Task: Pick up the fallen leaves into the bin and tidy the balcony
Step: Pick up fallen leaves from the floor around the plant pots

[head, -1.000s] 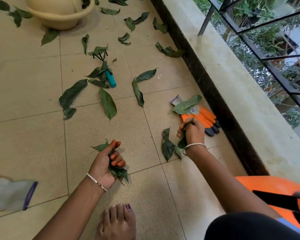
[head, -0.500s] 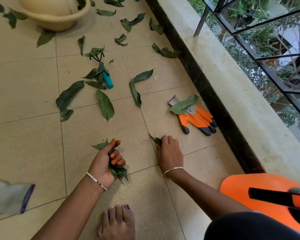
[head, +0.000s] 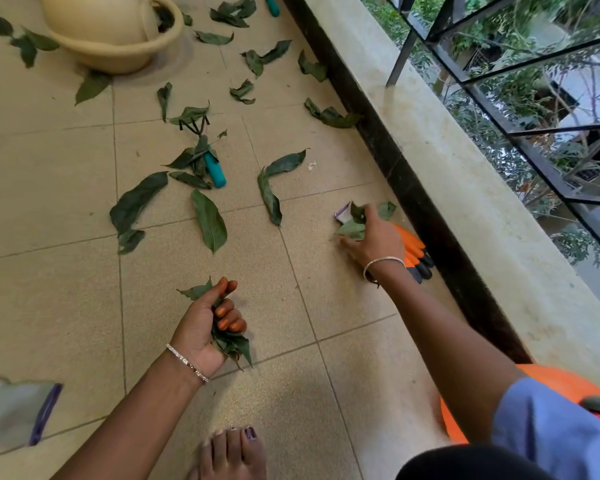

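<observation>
Risk is at the right grip (head: 371, 233): it is curled on a leaf (head: 352, 230) lying upon the glove (head: 409, 247), so the cuff (head: 342, 213) may be pulled up too. Left grip (head: 208, 323) is clamped on a full bunch (head: 231, 344); pieces could slip out. Leaves (head: 208, 220) are dark green, long, some curled, scattered on the floor (head: 49, 202) far and left.

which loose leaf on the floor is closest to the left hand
The broad flat leaf lying alone just ahead of the left hand. The long leaf to its left and the bent leaf to its right lie farther off.
</observation>
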